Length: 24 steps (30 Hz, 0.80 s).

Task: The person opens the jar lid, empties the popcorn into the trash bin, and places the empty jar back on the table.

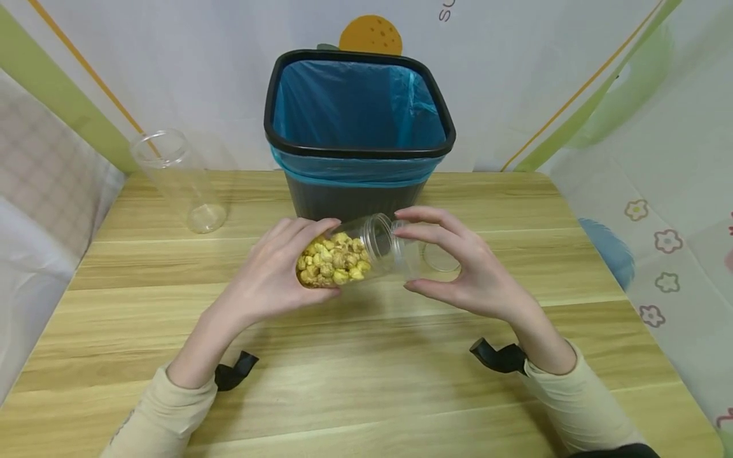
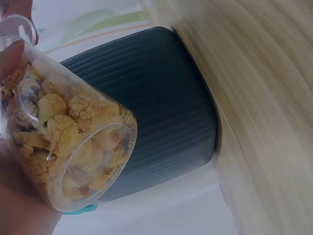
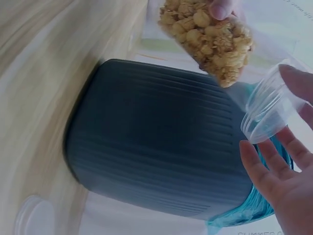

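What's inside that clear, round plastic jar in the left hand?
Inside the clear, round plastic jar are lumpy yellow popcorn pieces. The bare left hand covers part of the jar, and pieces deep in the pile are hidden by others.

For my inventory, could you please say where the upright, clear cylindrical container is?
In the head view, the container stands near the wooden table's back left corner, left of the dark bin lined with blue plastic.

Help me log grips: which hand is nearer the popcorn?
Left. The left hand grips the jar around the popcorn; the right hand is beyond the jar's mouth, holding the lid.
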Tool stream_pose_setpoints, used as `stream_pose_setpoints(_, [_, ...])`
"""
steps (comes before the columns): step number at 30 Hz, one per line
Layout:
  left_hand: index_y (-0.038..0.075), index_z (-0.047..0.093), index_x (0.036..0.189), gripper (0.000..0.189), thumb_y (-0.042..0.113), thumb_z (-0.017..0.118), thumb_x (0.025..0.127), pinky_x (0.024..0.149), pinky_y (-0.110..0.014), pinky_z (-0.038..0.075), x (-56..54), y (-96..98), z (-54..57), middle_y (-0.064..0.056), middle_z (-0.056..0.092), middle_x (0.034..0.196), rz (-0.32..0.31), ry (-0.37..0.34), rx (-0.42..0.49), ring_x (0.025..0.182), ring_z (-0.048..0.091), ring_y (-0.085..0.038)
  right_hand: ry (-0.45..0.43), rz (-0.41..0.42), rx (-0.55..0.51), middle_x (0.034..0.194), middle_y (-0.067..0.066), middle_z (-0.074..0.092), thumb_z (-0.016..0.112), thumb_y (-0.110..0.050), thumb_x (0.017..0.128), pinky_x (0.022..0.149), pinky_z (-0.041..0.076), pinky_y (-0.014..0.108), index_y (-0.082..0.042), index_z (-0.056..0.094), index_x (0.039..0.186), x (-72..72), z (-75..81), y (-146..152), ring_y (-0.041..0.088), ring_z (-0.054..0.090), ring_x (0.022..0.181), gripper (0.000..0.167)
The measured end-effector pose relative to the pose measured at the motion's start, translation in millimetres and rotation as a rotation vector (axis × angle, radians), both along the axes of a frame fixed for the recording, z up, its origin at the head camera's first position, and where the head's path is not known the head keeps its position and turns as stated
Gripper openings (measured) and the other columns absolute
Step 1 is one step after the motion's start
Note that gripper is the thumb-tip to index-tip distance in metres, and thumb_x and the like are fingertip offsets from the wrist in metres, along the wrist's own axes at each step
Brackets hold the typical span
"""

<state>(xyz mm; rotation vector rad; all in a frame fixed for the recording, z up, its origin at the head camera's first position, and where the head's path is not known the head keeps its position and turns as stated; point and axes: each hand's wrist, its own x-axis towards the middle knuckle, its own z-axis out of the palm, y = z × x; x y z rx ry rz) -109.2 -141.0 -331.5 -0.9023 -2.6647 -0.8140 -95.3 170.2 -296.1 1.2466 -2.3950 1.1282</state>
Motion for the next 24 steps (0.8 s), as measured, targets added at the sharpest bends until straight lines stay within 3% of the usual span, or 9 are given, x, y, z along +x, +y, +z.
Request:
stream_pose_setpoints(6, [0.022, 0.05, 0.15, 0.097, 0.045, 0.093, 0.066, 0.091, -0.046, 0.049, -0.9, -1.3, 0.9, -0.004, 0.065, 0.129, 0.002, 0.018, 0.022, 0.112, 0.055, -0.023, -0.059, -0.035, -0.022, 0.149, 0.014, 0.053, 0.089, -0.003, 0.075, 0.099, 0.054, 0.024, -0.007, 0.057, 0.144, -1.0, -8.1, 5, 0.019, 0.057, 0.132, 0.076])
stream_pose_setpoints(13, [0.022, 0.051, 0.149, 0.096, 0.043, 0.094, 0.066, 0.091, -0.047, 0.048, 0.5, -2.0, 2.9, -0.005, 0.065, 0.13, 0.005, 0.013, 0.038, 0.113, 0.055, -0.024, -0.11, -0.061, -0.011, 0.146, 0.009, 0.055, 0.089, -0.003, 0.076, 0.094, 0.06, 0.031, -0.007, 0.057, 0.145, -3.7, -17.0, 11, 0.021, 0.058, 0.128, 0.076])
stream_pose_setpoints(24, [0.022, 0.051, 0.149, 0.095, 0.042, 0.094, 0.066, 0.094, -0.048, 0.048, 1.1, -2.1, 2.8, -0.004, 0.064, 0.132, 0.008, 0.012, 0.049, 0.114, 0.055, -0.024, -0.181, -0.089, 0.192, 0.148, 0.004, 0.054, 0.087, -0.02, 0.083, 0.093, 0.06, 0.033, -0.016, 0.054, 0.148, -12.2, -42.8, 21, 0.019, 0.055, 0.133, 0.073])
